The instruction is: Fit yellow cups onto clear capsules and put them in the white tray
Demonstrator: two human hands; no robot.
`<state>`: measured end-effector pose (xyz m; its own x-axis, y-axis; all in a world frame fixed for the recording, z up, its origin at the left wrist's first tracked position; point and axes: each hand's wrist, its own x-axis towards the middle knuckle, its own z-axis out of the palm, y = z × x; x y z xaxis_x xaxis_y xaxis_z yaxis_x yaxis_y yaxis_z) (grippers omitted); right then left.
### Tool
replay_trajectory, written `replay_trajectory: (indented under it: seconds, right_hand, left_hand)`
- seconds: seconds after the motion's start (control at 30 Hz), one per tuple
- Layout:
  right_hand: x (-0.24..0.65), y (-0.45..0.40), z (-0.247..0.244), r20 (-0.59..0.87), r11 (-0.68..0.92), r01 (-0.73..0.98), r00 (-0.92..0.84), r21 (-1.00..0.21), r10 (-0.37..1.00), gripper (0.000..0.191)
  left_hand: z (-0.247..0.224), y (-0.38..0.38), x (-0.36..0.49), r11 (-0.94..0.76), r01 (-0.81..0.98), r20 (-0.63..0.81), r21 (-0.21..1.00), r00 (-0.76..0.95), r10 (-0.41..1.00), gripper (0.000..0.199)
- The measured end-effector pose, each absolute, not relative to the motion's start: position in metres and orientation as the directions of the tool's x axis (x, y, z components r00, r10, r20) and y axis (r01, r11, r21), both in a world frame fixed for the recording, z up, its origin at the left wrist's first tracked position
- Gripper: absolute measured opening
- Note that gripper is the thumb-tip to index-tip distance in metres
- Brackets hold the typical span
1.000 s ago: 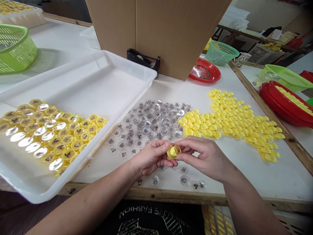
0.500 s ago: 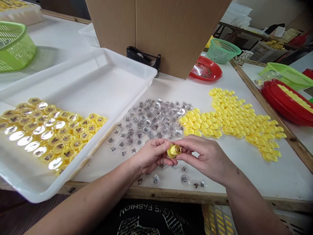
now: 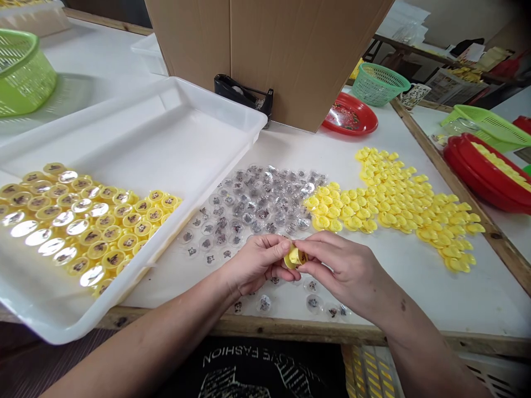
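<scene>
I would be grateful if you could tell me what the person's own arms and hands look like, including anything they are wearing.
The left hand and right hand are bare, with no gloves, rings, watch or sleeves visible. A small dark mark shows on the right forearm. Below the arms is a black top with white lettering reading FASHION, upside down in this view.

Bright, even light leaves white glare on the clear lids point(image 3: 24, 228), edges slightly bowed.

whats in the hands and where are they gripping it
A small yellow plastic cap, pinched at its edges between the fingertips of the left hand and right hand.
</scene>
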<state>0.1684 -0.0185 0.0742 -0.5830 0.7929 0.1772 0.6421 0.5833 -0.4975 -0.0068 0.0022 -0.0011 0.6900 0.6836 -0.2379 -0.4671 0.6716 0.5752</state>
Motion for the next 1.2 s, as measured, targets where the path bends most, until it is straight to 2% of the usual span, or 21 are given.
replay_trajectory:
  seconds: [0.13, 0.3, 0.4, 0.53, 0.67, 0.83, 0.97, 1.1, 1.2]
  right_hand:
    - [0.164, -0.02, 0.068, 0.21, 0.58, 0.657, -0.556, -0.483, 0.804, 0.021]
    - [0.16, -0.022, 0.058, 0.262, 0.558, 0.68, -0.496, -0.476, 0.828, 0.019]
    - [0.158, -0.025, 0.051, 0.322, 0.533, 0.686, -0.425, -0.495, 0.846, 0.022]
    - [0.162, -0.028, 0.046, 0.348, 0.459, 0.642, -0.301, -0.615, 0.888, 0.023]
    - [0.171, -0.027, 0.039, 0.263, 0.326, 0.493, -0.195, -0.807, 0.945, 0.028]
    - [0.17, -0.025, 0.024, 0.113, 0.157, 0.278, -0.168, -0.948, 0.979, 0.02]
    - [0.165, -0.026, 0.012, 0.039, 0.059, 0.123, -0.156, -0.991, 0.987, 0.016]
    - [0.167, -0.028, 0.003, -0.007, 0.009, 0.113, -0.14, -0.994, 0.99, 0.012]
    - [0.173, -0.027, -0.007, -0.06, -0.043, 0.112, -0.148, -0.993, 0.987, 0.016]
  left_hand:
    - [-0.002, 0.004, -0.009, 0.673, -0.448, -0.248, 0.589, 0.692, 0.677, 0.029]
    - [0.001, 0.006, -0.009, 0.628, -0.409, -0.225, 0.662, 0.691, 0.687, 0.034]
    - [0.006, 0.003, -0.008, 0.499, -0.35, -0.169, 0.793, 0.66, 0.732, 0.037]
    - [0.01, 0.001, -0.007, 0.31, -0.255, -0.111, 0.916, 0.583, 0.805, 0.028]
    - [0.008, 0.002, -0.006, 0.12, -0.175, -0.019, 0.977, 0.489, 0.872, 0.034]
    - [0.009, -0.001, -0.007, 0.139, -0.196, -0.049, 0.971, 0.405, 0.913, 0.034]
    - [0.011, -0.002, -0.009, 0.147, -0.111, -0.095, 0.983, 0.374, 0.922, 0.031]
    - [0.004, -0.001, -0.006, 0.158, -0.012, -0.143, 0.987, 0.348, 0.926, 0.028]
    - [-0.001, -0.002, -0.001, 0.202, 0.08, -0.217, 0.976, 0.322, 0.921, 0.028]
